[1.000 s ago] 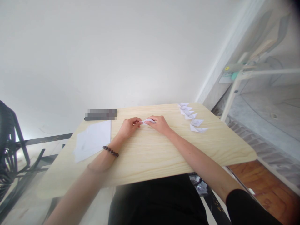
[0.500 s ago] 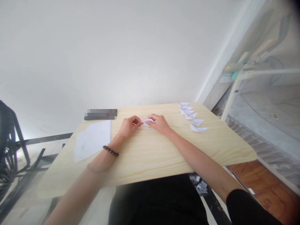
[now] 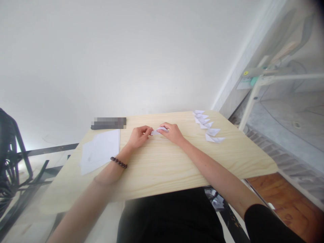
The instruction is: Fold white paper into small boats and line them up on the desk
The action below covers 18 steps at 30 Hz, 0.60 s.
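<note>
A small piece of folded white paper [image 3: 155, 132] is held between my two hands above the middle of the table. My left hand [image 3: 140, 135] pinches its left end with thumb and fingers. At the other end, my right hand [image 3: 172, 132] is closed on the paper, thumb in front and fingers behind. Parts of the paper are hidden by the fingers. To the right stand several folded white paper boats [image 3: 214, 138] in a row running toward the back edge.
A stack of white paper sheets [image 3: 101, 150] lies left on the wooden table [image 3: 162, 172]. Behind it is a dark, blurred-out long object [image 3: 108, 123]. A wall rises behind the table; a black chair [image 3: 17, 145] stands at the left and a white metal frame [image 3: 249, 104] at the right.
The fingers of my left hand have shifted slightly on the paper's left end, and more of the paper shows between the hands. The boats and sheets are unchanged.
</note>
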Each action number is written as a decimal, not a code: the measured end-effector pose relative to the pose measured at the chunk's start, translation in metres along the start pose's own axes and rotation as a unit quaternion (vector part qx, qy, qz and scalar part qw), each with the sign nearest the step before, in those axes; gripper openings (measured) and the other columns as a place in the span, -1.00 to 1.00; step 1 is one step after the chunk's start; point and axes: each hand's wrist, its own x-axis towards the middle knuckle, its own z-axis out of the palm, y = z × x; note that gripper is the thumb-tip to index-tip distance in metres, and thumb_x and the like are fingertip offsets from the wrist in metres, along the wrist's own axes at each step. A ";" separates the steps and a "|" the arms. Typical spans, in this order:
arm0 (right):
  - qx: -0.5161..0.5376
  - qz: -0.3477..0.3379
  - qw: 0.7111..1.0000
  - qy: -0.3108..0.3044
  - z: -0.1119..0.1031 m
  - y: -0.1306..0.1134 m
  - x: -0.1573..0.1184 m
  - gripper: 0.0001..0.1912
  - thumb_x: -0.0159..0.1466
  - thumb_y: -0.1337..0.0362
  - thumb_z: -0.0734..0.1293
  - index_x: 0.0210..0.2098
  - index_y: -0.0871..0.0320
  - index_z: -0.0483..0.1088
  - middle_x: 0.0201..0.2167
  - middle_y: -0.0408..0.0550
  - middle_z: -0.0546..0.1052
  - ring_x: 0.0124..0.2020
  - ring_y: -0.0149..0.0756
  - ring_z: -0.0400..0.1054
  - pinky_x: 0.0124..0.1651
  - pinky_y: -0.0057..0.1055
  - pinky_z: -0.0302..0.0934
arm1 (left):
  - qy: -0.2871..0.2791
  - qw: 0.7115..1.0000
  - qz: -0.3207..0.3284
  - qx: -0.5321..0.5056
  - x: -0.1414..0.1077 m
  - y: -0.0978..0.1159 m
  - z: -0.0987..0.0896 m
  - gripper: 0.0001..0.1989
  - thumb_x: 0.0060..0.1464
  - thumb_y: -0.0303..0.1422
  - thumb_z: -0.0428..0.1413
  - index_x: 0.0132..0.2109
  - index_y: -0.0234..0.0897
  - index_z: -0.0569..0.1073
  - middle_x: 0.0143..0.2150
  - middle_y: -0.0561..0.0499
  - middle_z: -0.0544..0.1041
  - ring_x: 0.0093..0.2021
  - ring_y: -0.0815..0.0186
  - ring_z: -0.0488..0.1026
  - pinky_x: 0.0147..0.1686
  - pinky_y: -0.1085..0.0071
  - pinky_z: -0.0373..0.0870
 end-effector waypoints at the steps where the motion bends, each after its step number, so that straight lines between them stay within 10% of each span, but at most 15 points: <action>1: 0.004 -0.005 1.000 0.000 0.000 0.000 0.000 -0.79 0.10 0.15 0.24 -0.40 0.16 0.38 -0.49 -0.20 0.45 -0.49 -0.48 0.25 -0.40 -0.56 0.05 | -0.003 1.000 -0.006 -0.017 0.001 -0.001 0.000 -0.60 0.02 -0.10 -0.09 -0.31 -0.35 0.45 -0.39 -0.03 0.48 -0.41 0.36 0.39 -0.44 0.50 0.35; 18: 0.020 -0.037 0.999 -0.009 -0.001 -0.003 0.001 -0.77 0.11 0.13 0.24 -0.41 0.16 0.40 -0.44 -0.17 0.47 -0.43 -0.46 0.29 -0.34 -0.56 0.08 | -0.062 0.996 -0.039 -0.057 0.003 -0.012 0.002 -0.62 -0.12 -0.13 0.08 -0.26 -0.36 0.48 -0.46 -0.02 0.51 -0.44 0.34 0.43 -0.38 0.45 0.35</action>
